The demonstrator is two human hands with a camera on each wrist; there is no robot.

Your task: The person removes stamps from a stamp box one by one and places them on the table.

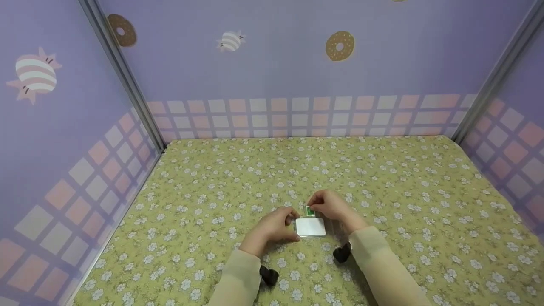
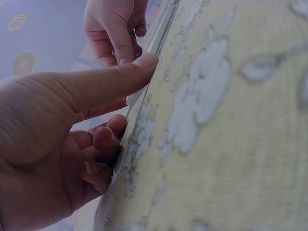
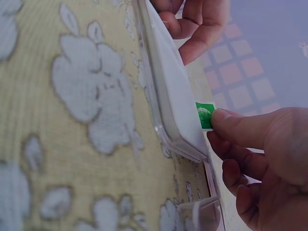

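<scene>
A flat white rectangular block with rounded corners (image 1: 310, 227) sits in a shallow clear plastic case (image 3: 161, 130) on the cloth. My left hand (image 1: 276, 225) holds the left end of this case, thumb at the near corner and a finger at the far one. In the left wrist view the thumb (image 2: 115, 84) lies along the case's edge. Just beyond the far edge, my right hand (image 1: 333, 206) pinches a small green piece with a white border (image 3: 205, 115) between thumb and fingertips. Whether the green piece touches the white block I cannot tell.
A clear plastic part (image 3: 199, 214) lies on the flowered tablecloth (image 1: 212, 191) to the right of the case. Purple walls (image 1: 280, 72) with pink and white squares enclose the back and sides. Black wrist-worn devices (image 1: 269, 275) sit below both wrists.
</scene>
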